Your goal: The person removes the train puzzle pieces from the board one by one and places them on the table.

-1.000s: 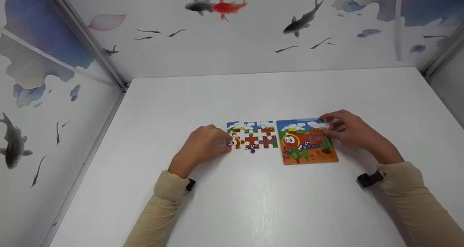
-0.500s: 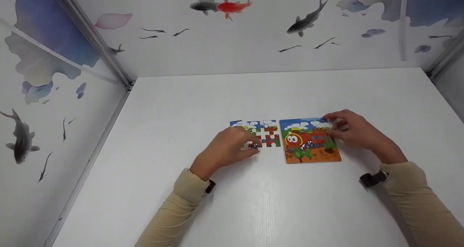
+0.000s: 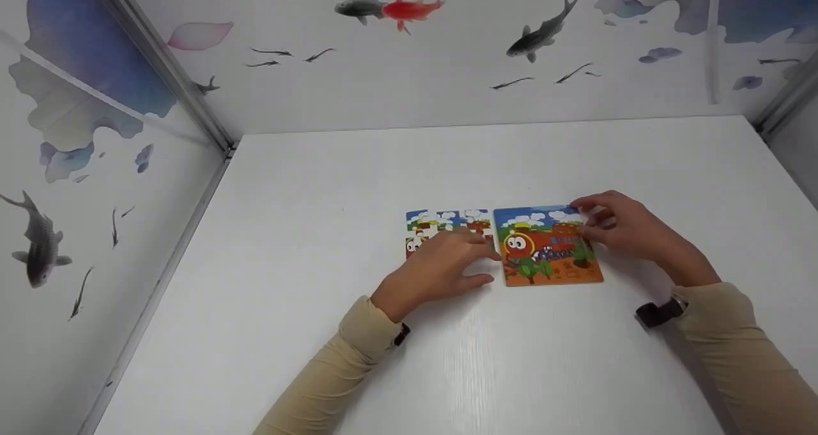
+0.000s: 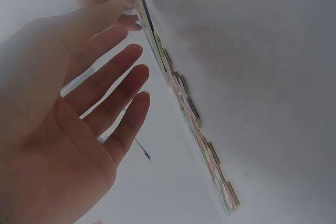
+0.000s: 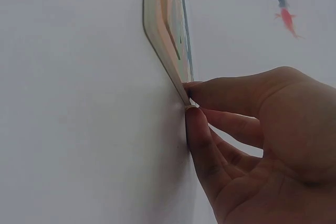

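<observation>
A square jigsaw puzzle board (image 3: pixel 540 256) with a red cartoon train lies flat, right of centre in the head view. At its upper right corner, my right hand (image 3: pixel 623 227) pinches the edge between thumb and fingers; the right wrist view has the fingertips at the edge of the board (image 5: pixel 163 45). To the board's left, several spaced-out puzzle pieces (image 3: pixel 447 218) lie in rows. My left hand (image 3: pixel 441 266) is over the lower pieces and hides most of them, its fingertips near the board's left edge. Spread, relaxed fingers (image 4: pixel 115 108) hold nothing in the left wrist view.
The pieces and board lie on a white table (image 3: pixel 319 186). A white wall (image 3: pixel 447 96) with painted fish rises behind it, and another painted wall (image 3: pixel 70 243) stands at the left. Dark bands sit at both wrists.
My left hand has moved right across the puzzle pieces, from their left side toward the board, and its fingers have come off the left train-face piece. My right hand stays at the board's corner.
</observation>
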The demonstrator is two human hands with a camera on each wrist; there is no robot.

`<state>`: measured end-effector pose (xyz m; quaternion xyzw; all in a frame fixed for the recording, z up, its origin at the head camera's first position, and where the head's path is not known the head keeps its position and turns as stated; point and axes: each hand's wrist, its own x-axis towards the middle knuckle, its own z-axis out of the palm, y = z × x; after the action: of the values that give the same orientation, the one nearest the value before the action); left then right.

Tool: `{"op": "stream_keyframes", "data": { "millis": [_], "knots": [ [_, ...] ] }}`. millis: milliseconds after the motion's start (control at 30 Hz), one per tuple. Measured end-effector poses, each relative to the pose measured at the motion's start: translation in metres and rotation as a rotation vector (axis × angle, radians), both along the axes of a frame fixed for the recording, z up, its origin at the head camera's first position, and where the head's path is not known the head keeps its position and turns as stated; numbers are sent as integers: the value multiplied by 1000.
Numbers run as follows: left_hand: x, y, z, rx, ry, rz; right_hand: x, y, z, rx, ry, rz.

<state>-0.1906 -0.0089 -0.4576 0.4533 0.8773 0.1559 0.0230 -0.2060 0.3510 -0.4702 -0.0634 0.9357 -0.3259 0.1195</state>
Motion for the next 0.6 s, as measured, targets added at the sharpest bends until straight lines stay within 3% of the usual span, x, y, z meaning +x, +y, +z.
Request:
{"op": "stream_keyframes", "data": {
  "millis": [400, 600],
  "knots": [
    [2, 48, 2, -21, 17, -55, 1, 1, -1, -1, 7, 0],
    [1, 76, 2, -77, 24, -72, 0, 1, 0, -2, 26, 17]
  ]
}}
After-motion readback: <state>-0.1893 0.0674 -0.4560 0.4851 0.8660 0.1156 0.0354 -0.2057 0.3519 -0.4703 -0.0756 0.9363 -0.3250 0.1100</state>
